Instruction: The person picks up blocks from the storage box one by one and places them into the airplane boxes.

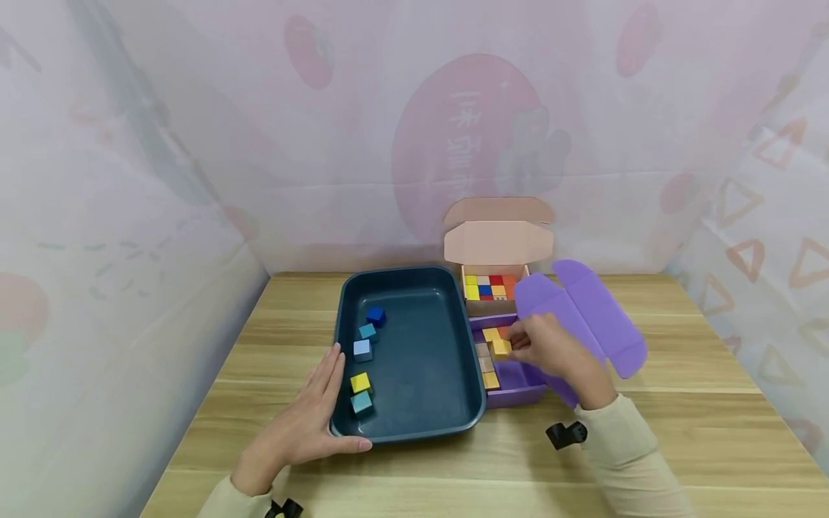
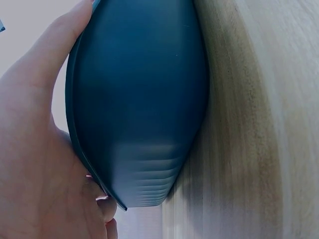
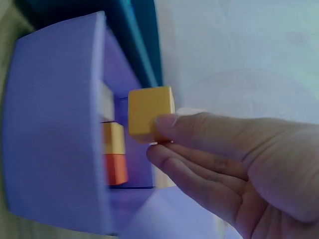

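My left hand rests along the left side of a dark teal tray, fingers straight at the rim and thumb at the near corner. In the left wrist view, the tray's outer wall stands beside that hand. My right hand pinches a yellow-orange cube between thumb and fingers, above an open purple box. Inside the box, several wooden-toned cubes line the left side, with an orange cube at the far end. Part of the box is hidden by my right hand.
In the tray lie a dark blue cube, a light blue cube, a yellow cube and two teal ones. Behind the purple box, a tan box holds several coloured cubes. The purple lid spreads rightward over the wooden table.
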Motion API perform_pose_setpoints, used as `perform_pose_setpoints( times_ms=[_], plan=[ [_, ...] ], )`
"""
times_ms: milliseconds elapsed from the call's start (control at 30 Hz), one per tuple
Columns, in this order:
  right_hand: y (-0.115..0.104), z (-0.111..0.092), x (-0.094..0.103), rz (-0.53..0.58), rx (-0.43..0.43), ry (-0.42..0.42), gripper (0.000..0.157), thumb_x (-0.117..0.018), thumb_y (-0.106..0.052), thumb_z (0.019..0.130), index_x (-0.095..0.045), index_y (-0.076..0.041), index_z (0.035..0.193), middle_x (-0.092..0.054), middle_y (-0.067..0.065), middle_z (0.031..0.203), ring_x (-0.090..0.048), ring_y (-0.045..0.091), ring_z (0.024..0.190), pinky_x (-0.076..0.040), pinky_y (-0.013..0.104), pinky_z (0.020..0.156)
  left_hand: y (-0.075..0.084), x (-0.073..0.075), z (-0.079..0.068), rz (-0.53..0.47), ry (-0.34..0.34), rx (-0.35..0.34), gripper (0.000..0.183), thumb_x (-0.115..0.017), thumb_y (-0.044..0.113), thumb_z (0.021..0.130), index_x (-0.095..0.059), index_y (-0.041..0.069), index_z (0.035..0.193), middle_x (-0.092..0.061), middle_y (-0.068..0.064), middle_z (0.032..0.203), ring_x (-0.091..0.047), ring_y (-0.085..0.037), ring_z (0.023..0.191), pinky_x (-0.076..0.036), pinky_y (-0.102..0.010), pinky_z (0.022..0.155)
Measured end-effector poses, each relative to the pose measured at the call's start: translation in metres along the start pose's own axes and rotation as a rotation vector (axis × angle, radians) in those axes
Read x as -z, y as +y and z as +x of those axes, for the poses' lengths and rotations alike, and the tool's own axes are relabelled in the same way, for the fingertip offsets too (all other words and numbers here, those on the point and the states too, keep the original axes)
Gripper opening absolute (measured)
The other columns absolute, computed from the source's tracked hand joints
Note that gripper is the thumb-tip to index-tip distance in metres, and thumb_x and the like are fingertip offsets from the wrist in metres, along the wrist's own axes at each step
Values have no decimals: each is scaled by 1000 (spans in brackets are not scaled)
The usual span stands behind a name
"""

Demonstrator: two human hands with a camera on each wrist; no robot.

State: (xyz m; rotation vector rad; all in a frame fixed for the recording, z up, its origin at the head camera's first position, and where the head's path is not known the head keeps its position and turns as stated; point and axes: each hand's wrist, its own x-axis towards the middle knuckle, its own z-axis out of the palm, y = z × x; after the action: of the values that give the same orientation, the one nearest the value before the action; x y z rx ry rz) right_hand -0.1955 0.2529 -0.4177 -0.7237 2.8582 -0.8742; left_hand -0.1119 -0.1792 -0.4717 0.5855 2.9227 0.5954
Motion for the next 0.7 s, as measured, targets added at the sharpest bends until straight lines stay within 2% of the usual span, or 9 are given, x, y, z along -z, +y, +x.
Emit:
perform_pose_setpoints(
  times_ms=[233,467,700],
  plan=[
    [12,4,-20,-71,-53,-22,14,-87,-9,86,-81,0,96,-79,9,88,-69,14,77,-65,36,74,-1,-1,-2,-3,-3,-7,144,-74,85,72,2,11,171,4,-15,180,-9,-38,166,-18,-67,130],
    [13,10,-35,-123,-96,-74,15,-84,-3,87,-81,0,101,-79,10,94,-66,17,81,-65,38,79,-2,0,-3,-1,-3,2,145,-73,86,71,3,13,171,5,-13,180,-8,-36,167,-18,-67,131],
    [10,15,-44,-159,-99,-84,9,-83,-3,88,-82,-3,97,-75,7,85,-58,16,74,-55,31,70,-1,1,-4,4,-2,2,145,-74,86,72,3,13,171,5,-13,180,-9,-37,166,-18,-66,131]
  ],
)
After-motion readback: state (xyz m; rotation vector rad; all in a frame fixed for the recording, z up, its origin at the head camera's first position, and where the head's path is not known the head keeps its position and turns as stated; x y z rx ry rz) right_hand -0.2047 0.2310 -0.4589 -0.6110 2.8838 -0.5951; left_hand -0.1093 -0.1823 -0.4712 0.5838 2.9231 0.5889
